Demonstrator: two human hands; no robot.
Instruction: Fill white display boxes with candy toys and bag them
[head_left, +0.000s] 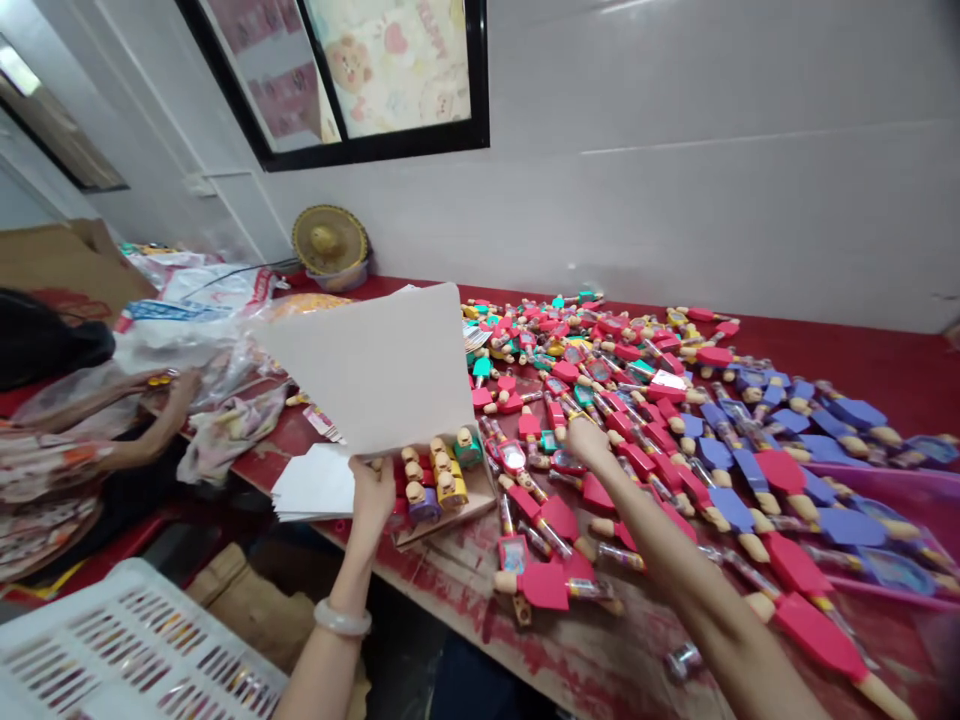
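Observation:
An open cardboard box (pixel 480 497) with a raised white lid (pixel 375 360) stands at the table's front edge. Inside are rows of small toys (pixel 452 488) with tan bear-like heads and red, yellow, purple and green bodies. My left hand (pixel 373 490) is closed at the box's left end; what its fingers grip is hidden. My right hand (pixel 587 443) reaches into a wide pile of red toys (pixel 559 515) with paddle-shaped bodies and clear tubes. Its fingers are curled, and anything in them is hidden. Purple toys (pixel 851 527) lie farther right.
White cards (pixel 311 485) lie left of the box. A pink basket (pixel 915 505) stands right, and a white crate (pixel 127 640) is at lower left. Another person's hands (pixel 176 390) work at far left near plastic bags (pixel 180 335). A straw hat (pixel 328 240) rests by the wall.

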